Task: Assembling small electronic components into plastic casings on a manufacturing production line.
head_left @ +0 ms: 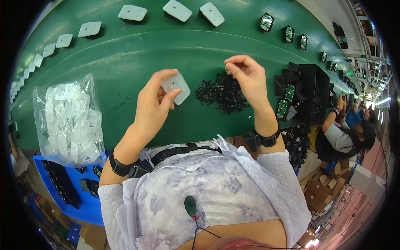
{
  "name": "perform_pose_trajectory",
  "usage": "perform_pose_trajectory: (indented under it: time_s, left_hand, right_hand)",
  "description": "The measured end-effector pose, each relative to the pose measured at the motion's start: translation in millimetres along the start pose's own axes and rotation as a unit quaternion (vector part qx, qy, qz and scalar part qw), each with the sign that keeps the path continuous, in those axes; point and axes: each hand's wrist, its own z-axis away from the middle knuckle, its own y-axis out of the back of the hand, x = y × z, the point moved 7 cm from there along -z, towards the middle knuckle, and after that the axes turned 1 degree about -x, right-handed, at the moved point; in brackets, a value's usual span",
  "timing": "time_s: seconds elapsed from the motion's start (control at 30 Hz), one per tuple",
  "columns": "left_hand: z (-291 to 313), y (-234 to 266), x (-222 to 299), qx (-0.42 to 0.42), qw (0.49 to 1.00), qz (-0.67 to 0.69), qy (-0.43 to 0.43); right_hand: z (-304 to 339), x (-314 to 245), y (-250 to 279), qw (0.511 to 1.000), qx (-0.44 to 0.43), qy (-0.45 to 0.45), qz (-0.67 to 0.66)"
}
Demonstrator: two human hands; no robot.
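My left hand (156, 99) is closed on a white plastic cover (182, 85), thumb on one side and fingers on the other, tilted above the green work surface. To its right lies a loose pile of small black parts (223, 92). My right hand (248, 77) is over the pile's upper right edge, thumb and forefinger pinched together. What the pinch holds, if anything, is too small to make out.
A clear bag of white plastic pieces (68, 121) lies at the left, above a blue bin (89, 208). At the right are a black box (313, 93) and circuit boards (285, 102). White covers (132, 13) and board assemblies (266, 22) line the far side. Another person (343, 139) works further right.
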Motion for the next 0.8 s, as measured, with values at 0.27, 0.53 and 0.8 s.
perform_pose_trajectory:
  time_s: [0.27, 0.53, 0.8]
  left_hand:
    - [3, -3, 9, -0.021, 0.997, -0.063, -0.036]
    - [17, 3, 35, 0.023, 0.914, -0.275, -0.298]
    - [16, 6, 27, 0.023, 0.971, -0.093, -0.221]
  right_hand:
    - [24, -39, -79, 0.970, -0.172, -0.039, -0.169]
    - [25, -43, -96, 0.966, -0.191, -0.029, -0.169]
    - [29, -43, -91, 0.985, -0.168, -0.014, -0.046]
